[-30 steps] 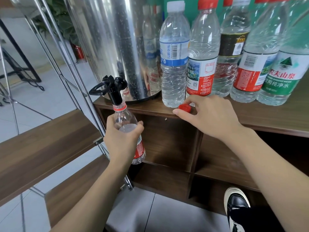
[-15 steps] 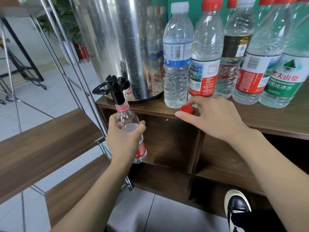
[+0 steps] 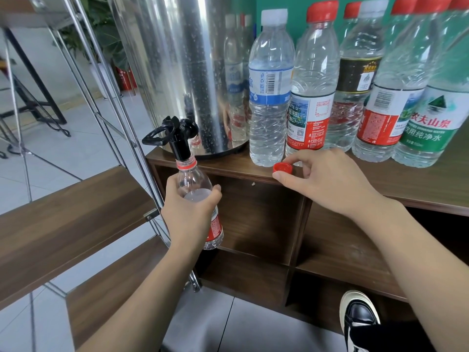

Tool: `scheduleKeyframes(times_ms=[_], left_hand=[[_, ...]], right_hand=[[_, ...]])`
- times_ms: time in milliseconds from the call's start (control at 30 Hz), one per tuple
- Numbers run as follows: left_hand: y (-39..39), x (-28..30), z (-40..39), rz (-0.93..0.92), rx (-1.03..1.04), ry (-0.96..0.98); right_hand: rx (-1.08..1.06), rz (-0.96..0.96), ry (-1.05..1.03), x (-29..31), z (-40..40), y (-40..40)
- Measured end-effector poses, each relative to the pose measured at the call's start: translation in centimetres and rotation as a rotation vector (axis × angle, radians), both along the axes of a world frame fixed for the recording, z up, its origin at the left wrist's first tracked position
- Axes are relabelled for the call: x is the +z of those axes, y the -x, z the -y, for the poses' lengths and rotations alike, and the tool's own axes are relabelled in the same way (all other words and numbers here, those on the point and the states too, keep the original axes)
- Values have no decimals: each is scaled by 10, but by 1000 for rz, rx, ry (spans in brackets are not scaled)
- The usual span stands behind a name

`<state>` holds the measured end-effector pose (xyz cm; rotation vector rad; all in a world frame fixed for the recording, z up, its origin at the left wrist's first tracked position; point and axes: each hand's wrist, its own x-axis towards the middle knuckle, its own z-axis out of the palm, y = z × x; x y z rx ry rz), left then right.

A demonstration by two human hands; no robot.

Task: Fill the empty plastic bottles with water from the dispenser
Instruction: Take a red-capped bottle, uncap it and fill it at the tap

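My left hand (image 3: 189, 217) grips a clear plastic bottle (image 3: 193, 184) with a red label, its open mouth right under the black tap (image 3: 177, 138) of the steel water dispenser (image 3: 177, 67). Water stands up to the bottle's shoulder. My right hand (image 3: 327, 184) rests on the wooden cabinet top (image 3: 418, 184), its fingers pinching a red bottle cap (image 3: 282, 168) that lies there. Several capped bottles stand in a row behind it, the nearest a blue-labelled bottle (image 3: 269, 97) and a red-capped bottle (image 3: 312, 97).
A metal-framed shelf with wooden boards (image 3: 63, 219) stands at the left, close to the tap. Open cabinet compartments (image 3: 258, 219) lie below the top. My black shoe (image 3: 360, 323) is on the tiled floor at the lower right.
The water level in the held bottle has crept up slightly. Both hands stay where they were; the view has shifted a little.
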<state>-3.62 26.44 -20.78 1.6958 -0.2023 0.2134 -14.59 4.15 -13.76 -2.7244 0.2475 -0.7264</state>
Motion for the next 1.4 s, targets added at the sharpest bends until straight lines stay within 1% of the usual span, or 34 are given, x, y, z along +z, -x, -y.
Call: scheduleKeyframes(times_ms=[133, 1400], left_hand=[[0, 0, 0, -2, -5, 10], [2, 1, 0, 1, -13, 3]], right_hand=[[-12, 31, 29, -3, -2, -3], [-52, 15, 80, -4, -5, -4]])
